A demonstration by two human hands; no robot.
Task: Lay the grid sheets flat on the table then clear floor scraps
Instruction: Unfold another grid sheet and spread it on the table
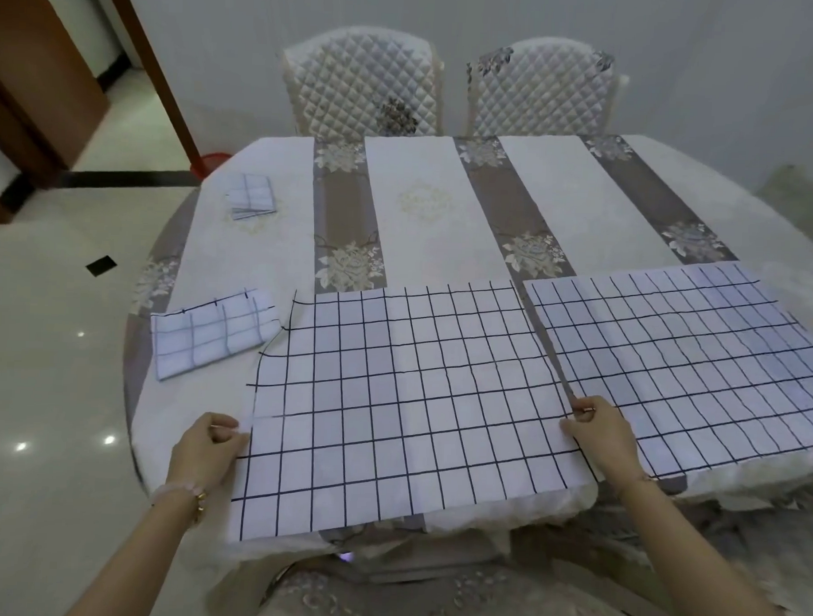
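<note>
A white sheet with a black grid [401,400] lies spread on the near part of the table [426,202], its near edge hanging over the rim. My left hand [208,446] pinches its left edge and my right hand [596,427] pinches its right edge. A second grid sheet [679,363] lies flat to the right, almost touching the first. A folded grid sheet [212,331] rests at the left, and a smaller folded stack [250,203] sits farther back left.
The table wears a cream and brown floral cloth. Two quilted chairs [361,85] [541,89] stand behind it. Glossy tile floor lies to the left, with a small dark square [101,265] on it and a red object [210,162] by the door frame.
</note>
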